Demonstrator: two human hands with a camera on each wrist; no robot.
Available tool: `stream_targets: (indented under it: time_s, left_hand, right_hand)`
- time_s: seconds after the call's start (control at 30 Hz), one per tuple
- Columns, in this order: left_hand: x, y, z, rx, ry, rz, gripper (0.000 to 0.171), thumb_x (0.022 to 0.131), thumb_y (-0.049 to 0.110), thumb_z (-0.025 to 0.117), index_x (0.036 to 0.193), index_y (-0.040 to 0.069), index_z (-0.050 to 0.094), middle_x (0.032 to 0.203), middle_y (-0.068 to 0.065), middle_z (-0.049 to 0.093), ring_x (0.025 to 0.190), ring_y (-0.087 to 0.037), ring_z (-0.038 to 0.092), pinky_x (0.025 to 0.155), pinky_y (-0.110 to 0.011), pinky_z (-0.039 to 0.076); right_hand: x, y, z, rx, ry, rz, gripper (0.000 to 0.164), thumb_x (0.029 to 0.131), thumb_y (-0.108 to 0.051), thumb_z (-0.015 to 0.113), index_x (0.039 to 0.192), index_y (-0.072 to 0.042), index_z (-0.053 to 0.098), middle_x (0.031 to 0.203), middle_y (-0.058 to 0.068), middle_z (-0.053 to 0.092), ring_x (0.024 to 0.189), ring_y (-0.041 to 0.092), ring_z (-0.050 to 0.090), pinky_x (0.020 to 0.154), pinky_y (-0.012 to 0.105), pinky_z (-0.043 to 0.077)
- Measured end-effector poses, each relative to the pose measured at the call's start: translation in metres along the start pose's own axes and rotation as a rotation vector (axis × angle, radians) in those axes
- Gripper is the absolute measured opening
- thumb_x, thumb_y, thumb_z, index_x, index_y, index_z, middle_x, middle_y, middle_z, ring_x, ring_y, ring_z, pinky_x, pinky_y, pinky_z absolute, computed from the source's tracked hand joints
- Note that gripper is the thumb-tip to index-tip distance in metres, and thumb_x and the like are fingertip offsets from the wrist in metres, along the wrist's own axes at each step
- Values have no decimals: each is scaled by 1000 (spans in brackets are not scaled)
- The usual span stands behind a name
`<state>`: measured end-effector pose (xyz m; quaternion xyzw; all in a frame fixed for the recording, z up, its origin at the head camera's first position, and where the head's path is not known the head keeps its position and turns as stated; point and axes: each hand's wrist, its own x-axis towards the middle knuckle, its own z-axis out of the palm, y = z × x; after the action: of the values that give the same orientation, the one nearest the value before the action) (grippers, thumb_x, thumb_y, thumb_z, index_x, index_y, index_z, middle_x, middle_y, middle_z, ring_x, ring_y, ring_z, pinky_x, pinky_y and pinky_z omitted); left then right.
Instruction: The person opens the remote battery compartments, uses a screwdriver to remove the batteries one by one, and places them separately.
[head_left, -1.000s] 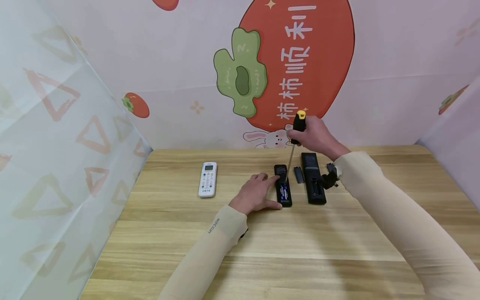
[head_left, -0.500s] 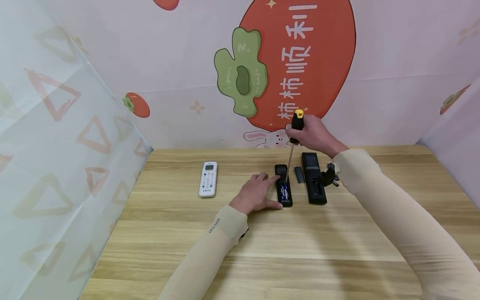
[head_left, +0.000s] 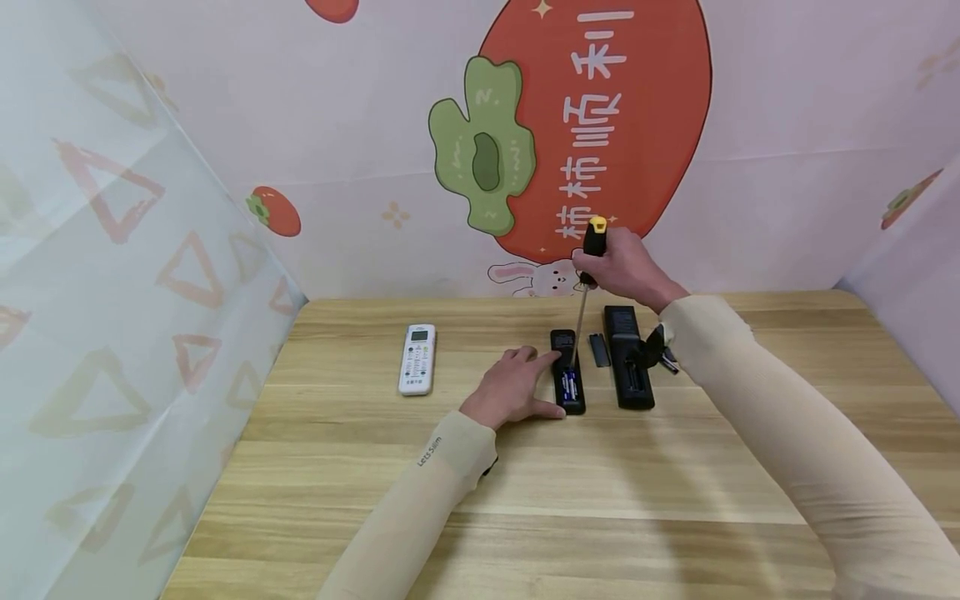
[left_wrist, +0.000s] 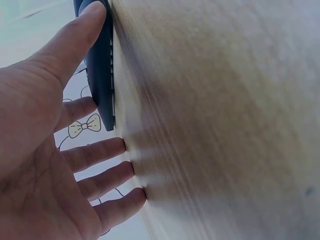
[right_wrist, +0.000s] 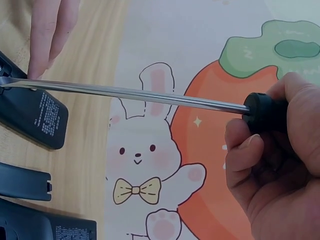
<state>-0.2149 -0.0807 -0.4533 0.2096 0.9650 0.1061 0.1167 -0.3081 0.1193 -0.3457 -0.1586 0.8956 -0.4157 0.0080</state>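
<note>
My right hand (head_left: 630, 262) grips the black handle of a screwdriver (head_left: 581, 321) with a yellow end cap. In the head view its long metal shaft points down at a small black remote control (head_left: 564, 342). The tip meets the remote at the upper end of the open battery compartment, where blue-and-silver batteries (head_left: 570, 385) lie. In the right wrist view the flat shaft tip (right_wrist: 6, 81) is at the remote's back. My left hand (head_left: 510, 387) touches the remote with thumb and index finger spread apart; the other fingertips (left_wrist: 140, 195) rest on the table.
Right of this remote lie a dark battery cover (head_left: 598, 350) and a bigger black remote (head_left: 621, 329), its compartment uncovered. Small dark and silvery items (head_left: 669, 362) are partly hidden by my right wrist. A white remote (head_left: 416, 358) lies left. A patterned cloth wall (head_left: 352, 242) borders the table's back.
My right hand and the screwdriver handle have shifted slightly left, bringing the shaft a bit more upright. My left hand and the remote stay in place.
</note>
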Motion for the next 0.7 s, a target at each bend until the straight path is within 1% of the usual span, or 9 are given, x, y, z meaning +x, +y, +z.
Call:
stream_targets:
  time_s: [0.1,0.2,0.23,0.3,0.37,0.43,0.5,0.6,0.7]
  left_hand:
    - [0,1,-1,1,-4,-5,94,81,64,75,159,29,36,153,-9,43,140,-31,41,111,-46,41]
    - [0,1,-1,6,-11,-10,94,81,64,75,159,29,36,153,-9,43,140,-31,41,111,-46,41]
    - [0,2,-1,5,-11,-11,94,81,64,76,159,29,36,153,-9,43,140,-31,41,111,-46,41]
    - [0,2,-1,2,-10,-13,94,81,63,76,159,29,37,153,-9,43,139,-31,41,111,-46,41]
    - [0,3,-2,-2,-12,-14,94,81,63,76,159,29,37,153,-9,43,140,-31,41,111,-46,41]
    - [0,3,-1,-3,-10,-14,94,81,62,77,159,28,37,153,-9,43,140,-31,41,111,-46,41]
    - [-1,3,-2,-3,-13,-12,94,81,62,76,159,28,36,154,-9,43,140,-31,41,111,-47,41]
    - [-1,2,-2,-4,-9,-10,94,81,62,76,159,28,36,154,-9,43,141,-31,40,112,-47,40]
    - [-1,2,-2,-7,-6,-8,94,81,62,76,159,28,37,154,-9,43,141,-31,40,112,-47,40]
  right_hand:
    - [2,1,0,20,2,12,21,100,-21,60,99,-1,65,85,16,67,68,28,64,61,34,53]
    - [2,2,0,31,-1,3,22,100,-20,61,109,0,66,90,16,68,71,29,65,62,34,55]
    - [3,2,0,30,-1,-3,23,100,-20,60,110,-1,66,90,16,68,70,29,65,62,34,54]
    - [3,2,0,24,-1,-12,23,99,-20,60,108,0,67,88,16,67,69,29,63,60,34,52]
    - [3,2,1,15,2,-16,22,99,-21,60,101,0,67,83,15,66,66,29,61,59,35,50]
    - [4,2,1,8,3,-17,23,99,-21,60,90,0,65,78,15,65,64,29,60,58,35,49]
    - [4,1,1,7,5,-15,24,99,-19,60,84,0,63,75,15,65,63,29,60,59,35,49]
    - [4,1,2,10,8,-16,22,99,-19,60,87,-1,63,78,15,66,65,29,62,60,35,51]
    - [4,1,1,16,14,-17,19,98,-19,60,98,0,65,84,16,67,67,29,63,62,37,53]
